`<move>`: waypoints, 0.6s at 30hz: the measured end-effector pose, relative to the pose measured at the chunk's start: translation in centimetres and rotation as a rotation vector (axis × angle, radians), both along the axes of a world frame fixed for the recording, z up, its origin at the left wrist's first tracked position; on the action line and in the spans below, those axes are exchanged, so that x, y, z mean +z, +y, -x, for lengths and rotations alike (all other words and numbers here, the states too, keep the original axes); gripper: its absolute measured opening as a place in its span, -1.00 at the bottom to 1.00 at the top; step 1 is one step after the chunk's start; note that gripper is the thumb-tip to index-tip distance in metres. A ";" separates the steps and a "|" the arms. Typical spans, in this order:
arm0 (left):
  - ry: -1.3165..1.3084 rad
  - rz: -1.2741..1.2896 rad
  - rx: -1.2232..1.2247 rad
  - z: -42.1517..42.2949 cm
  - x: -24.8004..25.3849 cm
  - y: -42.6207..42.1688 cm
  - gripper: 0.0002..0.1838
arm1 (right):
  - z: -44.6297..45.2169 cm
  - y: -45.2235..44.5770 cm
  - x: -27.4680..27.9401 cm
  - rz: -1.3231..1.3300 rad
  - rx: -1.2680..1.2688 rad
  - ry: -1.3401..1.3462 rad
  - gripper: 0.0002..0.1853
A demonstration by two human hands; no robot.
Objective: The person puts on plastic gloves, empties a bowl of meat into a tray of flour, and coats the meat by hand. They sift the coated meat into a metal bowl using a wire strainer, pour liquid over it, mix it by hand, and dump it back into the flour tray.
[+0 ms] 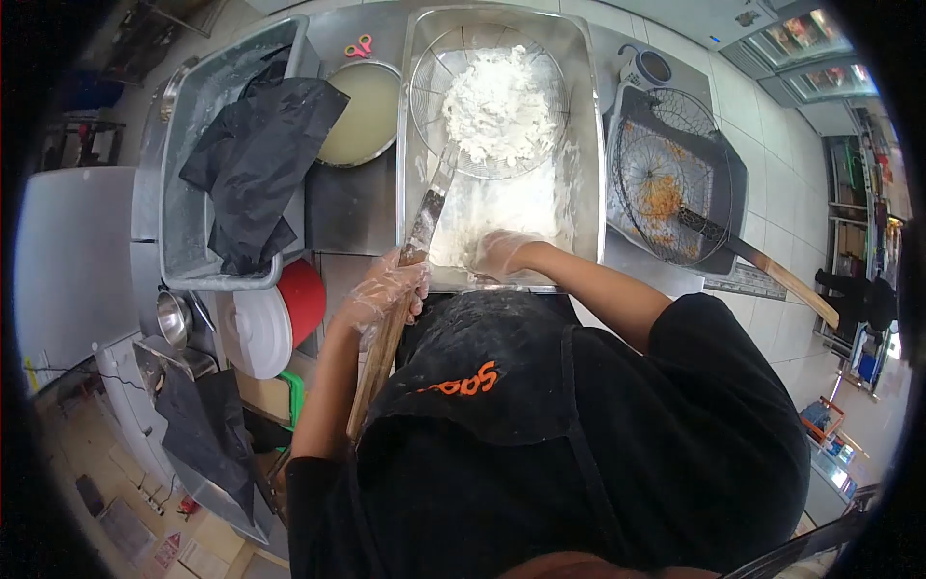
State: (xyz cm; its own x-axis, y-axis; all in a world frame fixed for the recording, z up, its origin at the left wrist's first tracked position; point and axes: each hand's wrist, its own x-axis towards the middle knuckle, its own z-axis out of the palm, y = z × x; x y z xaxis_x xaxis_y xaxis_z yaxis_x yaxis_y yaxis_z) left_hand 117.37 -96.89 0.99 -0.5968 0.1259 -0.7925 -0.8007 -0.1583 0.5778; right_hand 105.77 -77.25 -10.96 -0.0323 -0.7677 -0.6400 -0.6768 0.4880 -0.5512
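My left hand [386, 291], in a clear plastic glove, is wrapped round the long wooden handle [386, 352] of a round wire strainer [424, 92]. The strainer lies over the far part of a deep metal tray [596, 145] and holds a heap of white floury pieces [502, 101]. At the tray's near end, my right hand [503, 253], also gloved, is down at the white flour [453, 232]. Its fingers are hidden by flour and glare, so their pose is unclear.
A bowl of pale liquid [362, 116] and red scissors [358, 45] are left of the tray. Beyond is a grey tub [174, 203] with black cloth [256, 164]. At right, a second strainer [666, 193] rests on a dark crumb-strewn tray [731, 169], near a small round-dialled device [653, 68].
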 end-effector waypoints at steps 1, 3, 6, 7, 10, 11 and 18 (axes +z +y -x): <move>0.008 0.004 0.001 0.4 0.2 0.2 -0.64 | 0.7 0.4 1.5 -0.053 -0.174 -0.057 -0.54; -0.080 0.073 -0.035 1.5 0.5 0.4 -0.63 | 2.0 1.5 1.5 -0.054 -0.443 -0.218 -0.38; -0.035 -0.068 0.042 1.9 -1.1 0.4 -0.55 | 5.0 1.4 1.5 0.026 -0.849 -0.134 -0.21; -0.035 -0.061 0.038 2.1 -0.9 0.5 -0.55 | 6.4 1.5 3.2 0.053 -1.043 -0.409 -0.17; -0.013 -0.060 0.001 3.3 1.4 1.0 -0.46 | 9.2 0.4 6.8 0.319 -1.382 -0.581 -0.14; -0.004 -0.036 -0.042 3.9 2.1 0.9 -0.42 | 9.6 0.4 6.7 0.545 -1.513 -0.450 -0.17; -0.012 -0.120 -0.083 5.0 6.5 -0.3 -0.38 | 4.9 6.3 5.8 0.430 -0.937 0.180 -0.42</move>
State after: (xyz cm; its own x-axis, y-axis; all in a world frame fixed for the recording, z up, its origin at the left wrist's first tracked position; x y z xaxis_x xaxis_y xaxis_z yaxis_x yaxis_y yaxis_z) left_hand 112.38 -97.22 7.51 -0.5711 0.2682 -0.7758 -0.8205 -0.1588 0.5492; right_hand 100.86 -70.97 -5.20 -0.7995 -0.5481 -0.2459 -0.2183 0.6464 -0.7311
